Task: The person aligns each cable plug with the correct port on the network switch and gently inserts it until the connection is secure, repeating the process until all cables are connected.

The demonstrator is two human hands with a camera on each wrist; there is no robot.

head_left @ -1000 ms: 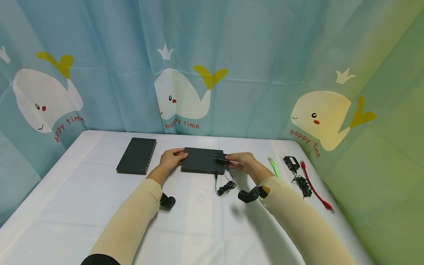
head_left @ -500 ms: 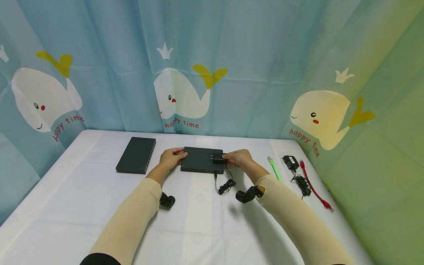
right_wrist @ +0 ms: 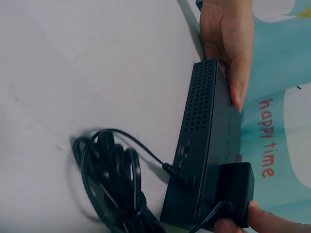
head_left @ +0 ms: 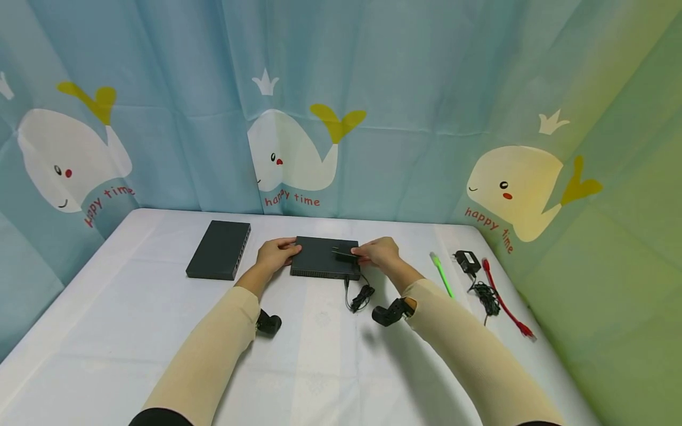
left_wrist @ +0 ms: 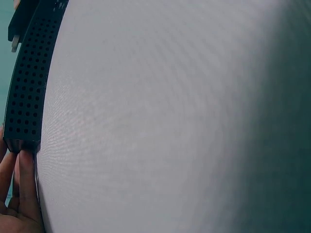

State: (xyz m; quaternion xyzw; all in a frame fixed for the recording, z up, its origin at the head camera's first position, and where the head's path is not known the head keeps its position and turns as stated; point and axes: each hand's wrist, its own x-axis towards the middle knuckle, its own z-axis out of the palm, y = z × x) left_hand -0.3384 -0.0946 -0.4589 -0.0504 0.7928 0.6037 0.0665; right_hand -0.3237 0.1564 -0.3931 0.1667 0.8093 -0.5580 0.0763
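Note:
A flat black network switch lies on the white-covered table, perforated side facing the person. My left hand grips its left end, thumb on top, as the right wrist view shows. Between thumb and fingers my right hand pinches a black power adapter over the switch's right part, prongs pointing left. From the adapter a thin black cord runs to a tied bundle, and the cord's plug sits in the switch's near side. The bundle lies just in front of the switch.
Left of the hands rests a second black switch with ports along its right side. On the right are a green cable, another power adapter with a coiled cord, and a red network cable. A printed curtain hangs behind the table.
My right hand has moved left with the power adapter, farther over the switch, and the adapter has tilted. The cord bundle has shifted slightly. My left hand stays at the switch's end.

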